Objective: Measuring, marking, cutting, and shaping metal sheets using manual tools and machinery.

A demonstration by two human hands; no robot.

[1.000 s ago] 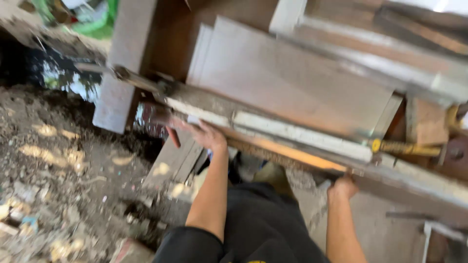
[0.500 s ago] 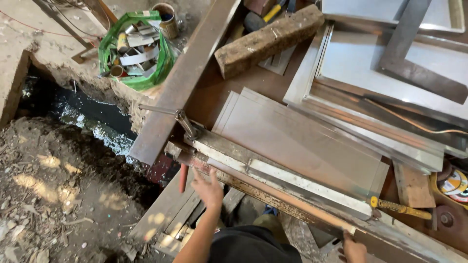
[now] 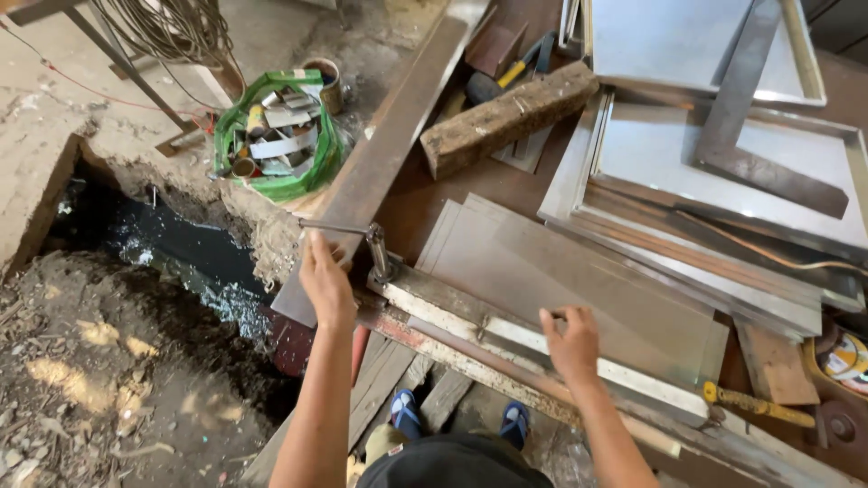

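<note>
Left hand (image 3: 326, 282): closed around the thin steel handle rod (image 3: 330, 228) of a screw clamp (image 3: 378, 258) at the near-left corner of the tabletop (image 3: 434, 185). Right hand (image 3: 570, 340): fingers bent, pressing down on the near edge of a flat sheet-metal panel (image 3: 579, 280); whether it grips the edge, cannot tell.

Panel pos.: lies flat on the tabletop, near edge under a long pale metal bar (image 3: 542, 348) running diag. along the front, just beside the clamp.

Adj. items: long steel flat bar (image 3: 389, 149) runs from clamp area up-left to top of view. Rough wooden block (image 3: 508, 117) lies across the tabletop behind the panel. Stacked shallow metal trays (image 3: 723, 199) to the right, w/ an L-shaped steel angle (image 3: 750, 136) on top. Yellow-handled tool (image 3: 755, 405) at the front right edge.

Floor: green bag of metal scrap (image 3: 276, 136) left of tabletop; dark wet pit (image 3: 172, 244) below it. Blue sandals (image 3: 407, 411) visible under the front edge.
</note>
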